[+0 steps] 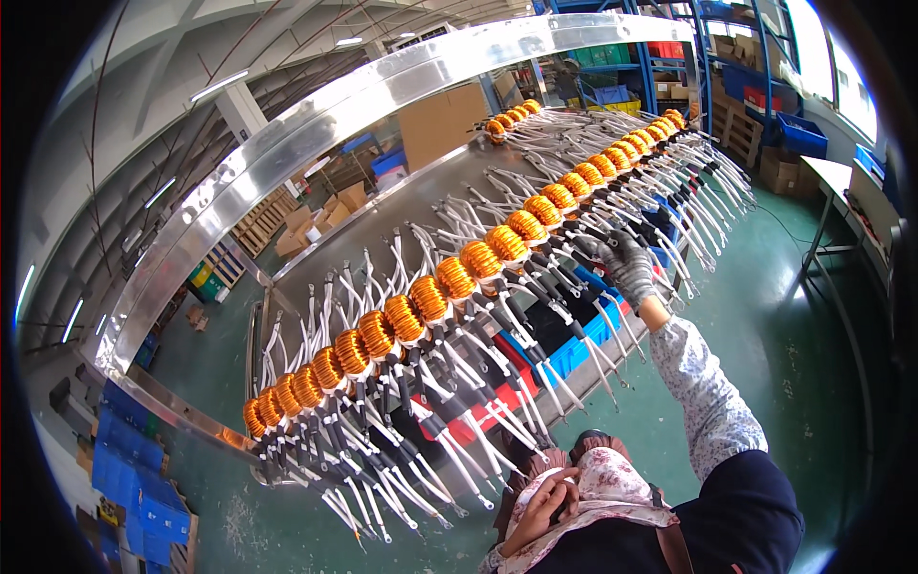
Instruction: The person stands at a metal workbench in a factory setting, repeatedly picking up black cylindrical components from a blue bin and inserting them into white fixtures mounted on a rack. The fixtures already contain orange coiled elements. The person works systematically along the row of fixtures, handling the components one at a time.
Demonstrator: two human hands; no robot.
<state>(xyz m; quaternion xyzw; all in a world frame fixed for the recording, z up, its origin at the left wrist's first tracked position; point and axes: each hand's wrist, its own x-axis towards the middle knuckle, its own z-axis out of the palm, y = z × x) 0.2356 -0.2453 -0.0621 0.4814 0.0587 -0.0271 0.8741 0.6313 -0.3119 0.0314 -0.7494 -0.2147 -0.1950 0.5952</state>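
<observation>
A long row of orange wound toroid coils [427,298] hangs on a tilted metal rack [316,143], with white and black-sleeved leads [497,383] fanning down from them. My right hand [626,265], in a grey knit glove, reaches up on a floral sleeve and closes around black-sleeved leads just below the coils right of the row's middle. My left hand [540,509] is bare and curled against floral cloth [612,493] near the lower edge. Whether it grips the cloth is unclear.
Blue and red bins [574,349] sit under the rack. Blue crates [139,488] are stacked at lower left. Cardboard boxes [316,225] and pallets lie behind the rack, and blue shelving [669,57] stands at upper right. A table [841,182] stands on the green floor at right.
</observation>
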